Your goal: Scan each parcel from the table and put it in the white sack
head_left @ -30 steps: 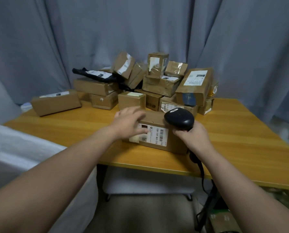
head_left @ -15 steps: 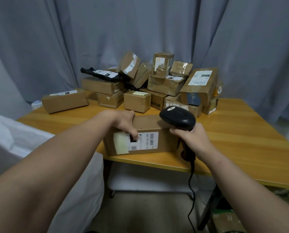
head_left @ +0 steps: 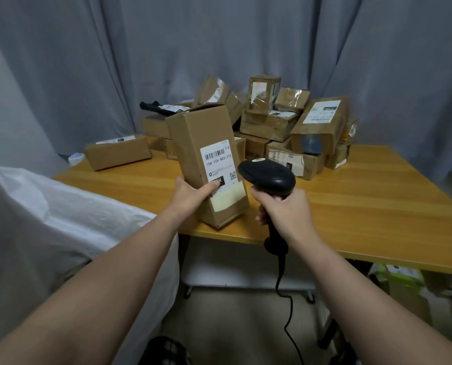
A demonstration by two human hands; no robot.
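Note:
My left hand (head_left: 190,197) grips a long brown cardboard parcel (head_left: 202,154) by its lower end and holds it up on end above the table's front edge, white barcode label facing me. My thumb lies across the label's bottom. My right hand (head_left: 282,210) grips the handle of a black corded barcode scanner (head_left: 268,176), whose head sits just right of the label. The white sack (head_left: 61,219) stands at the left, beside the table. A pile of several brown parcels (head_left: 272,122) fills the back of the wooden table (head_left: 364,201).
A single flat parcel (head_left: 118,152) lies apart at the table's back left. Grey curtains hang behind. The scanner's cable (head_left: 285,299) drops below the table edge. Under the table's right side sit green and brown boxes (head_left: 398,283).
My left hand has lifted the parcel off the table and turned it from lying flat to standing on end. The scanner has risen slightly and stays right of the label.

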